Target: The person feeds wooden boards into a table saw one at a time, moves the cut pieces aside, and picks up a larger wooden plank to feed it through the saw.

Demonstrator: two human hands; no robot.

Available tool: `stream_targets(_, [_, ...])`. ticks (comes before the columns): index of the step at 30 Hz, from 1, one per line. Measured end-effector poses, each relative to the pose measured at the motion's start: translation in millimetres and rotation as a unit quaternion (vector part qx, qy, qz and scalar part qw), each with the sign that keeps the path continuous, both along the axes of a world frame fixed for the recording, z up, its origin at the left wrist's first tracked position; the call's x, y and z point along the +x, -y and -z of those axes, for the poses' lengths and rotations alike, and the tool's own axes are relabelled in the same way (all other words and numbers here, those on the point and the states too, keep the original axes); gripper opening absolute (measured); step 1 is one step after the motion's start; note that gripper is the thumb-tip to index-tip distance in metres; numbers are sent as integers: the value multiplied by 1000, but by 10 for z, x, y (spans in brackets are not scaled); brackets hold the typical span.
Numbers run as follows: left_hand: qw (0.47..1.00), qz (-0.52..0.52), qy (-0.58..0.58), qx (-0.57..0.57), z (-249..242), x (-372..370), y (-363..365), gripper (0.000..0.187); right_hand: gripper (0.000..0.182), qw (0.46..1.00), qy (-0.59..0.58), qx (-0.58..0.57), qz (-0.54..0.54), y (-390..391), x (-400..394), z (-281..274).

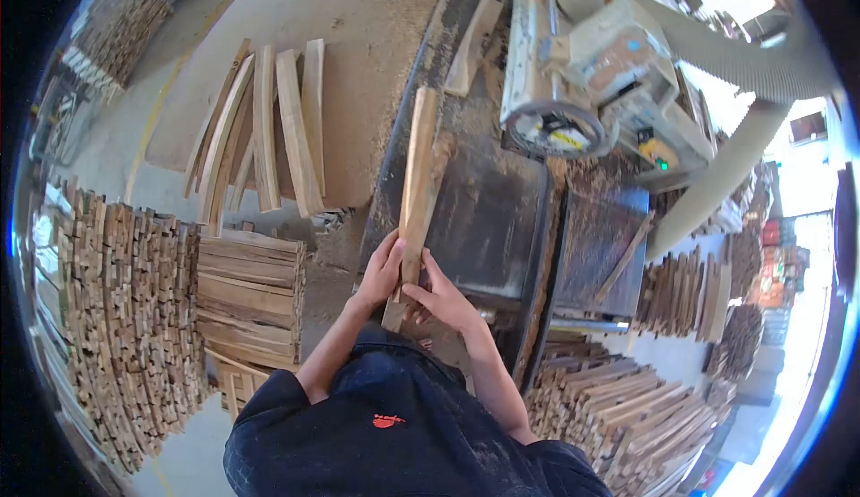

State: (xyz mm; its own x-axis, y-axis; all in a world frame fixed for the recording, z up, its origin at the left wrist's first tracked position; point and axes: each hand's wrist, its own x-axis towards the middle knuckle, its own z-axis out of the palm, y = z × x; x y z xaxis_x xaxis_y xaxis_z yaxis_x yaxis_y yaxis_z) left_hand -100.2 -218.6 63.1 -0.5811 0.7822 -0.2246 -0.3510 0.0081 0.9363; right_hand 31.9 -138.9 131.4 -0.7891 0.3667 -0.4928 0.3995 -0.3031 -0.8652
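Note:
A long wooden strip (417,184) stretches away from my body over the near edge of a dark metal machine table (488,228). My left hand (383,270) grips its left side close to the near end. On the opposite side, my right hand (439,295) has its thumb and fingers around the same wood. The near end shows below my hands, just in front of my dark shirt. A short wooden piece (473,45) lies farther back on the machine table, among sawdust.
A machine head (555,130) with a round guard and a hose (717,45) stands at right. Several curved strips (264,130) lie on a brown board (358,67) at left. Tall wood stacks (134,318) rise at left, with more piled timber (627,407) at lower right.

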Motion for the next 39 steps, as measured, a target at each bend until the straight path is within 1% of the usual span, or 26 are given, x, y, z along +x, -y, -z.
stream_targets(1, [1000, -11, 8, 1, 36, -139, -59, 40, 74, 1000, 14, -20, 0, -62, -70, 8])
stream_targets(3, [984, 38, -138, -109, 80, -521, -201, 42, 65, 993, 44, -101, 47, -251, -283, -10])
stream_targets(4, [982, -77, -159, -62, 50, -616, -302, 34, 62, 992, 52, -76, 84, -324, -435, -20])
stream_targets(5, [983, -81, -153, -66, 6, -781, -366, 34, 62, 992, 58, -77, 80, -436, -583, 17])
stream_targets(7, [962, -191, -191, -33, -75, -1096, -488, 31, 59, 990, 36, -69, 121, -733, -867, 110])
stream_targets(9, [956, -177, -225, -66, -193, -1479, -436, 26, 53, 985, 34, -63, 155, -1099, -1238, 73])
stream_targets(11, [860, -175, -458, -138, -174, -1837, -406, 36, 46, 979, -9, -57, 198, -1665, -1701, 57])
stream_targets(12, [863, -168, -457, -138, -121, -1983, -426, 36, 43, 972, -47, -52, 223, -2027, -1978, 68])
stream_targets(13, [780, -185, -545, -247, -59, -2097, -442, 47, 41, 953, -161, -30, 255, -2422, -2272, 158])
stream_targets(14, [675, -195, -619, -351, 3, -2174, -438, 58, 52, 912, -279, -52, 296, -2697, -2583, -22])
stream_targets(15, [677, -189, -617, -354, 70, -2237, -419, 58, 64, 843, -331, -110, 410, -3070, -2863, 32])
stream_targets(17, [721, -145, -532, -420, 187, -2360, -396, 74, 80, 804, -371, 103, 454, -3644, -3241, 287])
stream_targets(18, [719, -151, -538, -414, 203, -2363, -410, 74, 80, 803, -369, 102, 457, -3759, -3315, 413])
stream_targets(19, [719, -148, -539, -413, 201, -2370, -410, 74, 85, 843, -91, 344, 403, -3861, -3358, 527])
stream_targets(20, [731, -146, -523, -414, 184, -2371, -407, 73, 91, 765, 200, 537, 293, -3942, -3364, 646])
stream_targets(21, [743, -143, -508, -413, 180, -2370, -409, 73, 91, 763, 202, 537, 297, -3937, -3328, 802])
stream_targets(23, [743, -144, -510, -408, 205, -2370, -396, 72, 87, 788, 327, 475, 216, -3786, -3218, 1066])
stream_targets(24, [742, -147, -511, -408, 212, -2383, -402, 71, 87, 786, 328, 476, 221, -3708, -3160, 1033])
stream_targets(26, [745, -152, -510, -402, 200, -2382, -425, 70, 66, 807, 234, 482, 249, -3525, -2969, 934])
stream_targets(27, [745, -158, -509, -401, 181, -2374, -424, 69, 66, 805, 233, 483, 252, -3453, -2857, 910])
stream_targets(28, [745, -158, -512, -397, 169, -2362, -411, 69, 60, 782, 217, 518, 268, -3357, -2739, 884])
stream_targets(30, [775, -170, -486, -366, 175, -2371, -411, 69, 52, 741, 193, 583, 272, -3090, -2411, 843])
stream_targets(33, [759, -178, -513, -359, 216, -2375, -387, 68, 46, 706, 171, 643, 243, -2391, -1620, 766])
stream_targets(37, [748, -193, -536, -339, 396, -2423, -346, 64, 40, 739, 173, 613, 218, -1129, -472, 631])
stream_targets(38, [752, -199, -534, -332, 392, -2417, -337, 63, 44, 746, 172, 590, 256, -765, -235, 636])
stream_targets(39, [749, -209, -527, -343, 347, -2399, -332, 63, 44, 751, 150, 596, 242, -499, 134, 792])
